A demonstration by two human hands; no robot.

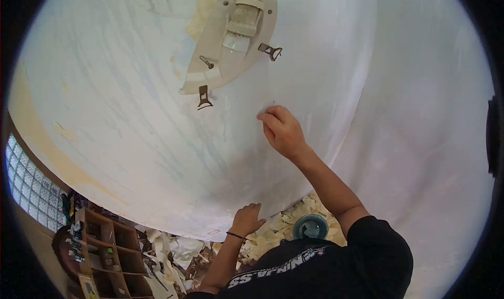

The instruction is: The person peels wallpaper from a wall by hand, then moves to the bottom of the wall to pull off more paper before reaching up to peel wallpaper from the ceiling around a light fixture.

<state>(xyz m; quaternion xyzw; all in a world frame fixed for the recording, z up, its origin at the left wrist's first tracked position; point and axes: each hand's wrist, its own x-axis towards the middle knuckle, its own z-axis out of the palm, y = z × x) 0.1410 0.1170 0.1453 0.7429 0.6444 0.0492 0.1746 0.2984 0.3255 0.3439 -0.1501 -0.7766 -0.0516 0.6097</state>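
My right hand (pixel 283 132) is raised against the pale, streaked painted surface (pixel 173 147), below the light fixture. Its fingers are curled together, and whatever may be between them is hidden or too small to make out. Lower down, my left hand (pixel 247 219) is near the bottom edge of that surface, fingers apart and nothing visible in it. A dark band circles the left wrist. The uncovered light fixture (pixel 215 73) shows a bulb in its socket (pixel 244 23), with one metal clip (pixel 203 98) and another metal clip (pixel 270 51) at its rim.
Below stands a teal bucket (pixel 311 227) among torn, peeled scraps (pixel 262 241) strewn over the floor. A wooden shelf unit (pixel 113 246) with small items is at lower left, near a glass-block window (pixel 32 183). Yellowish patches (pixel 63 165) mark the surface's left border.
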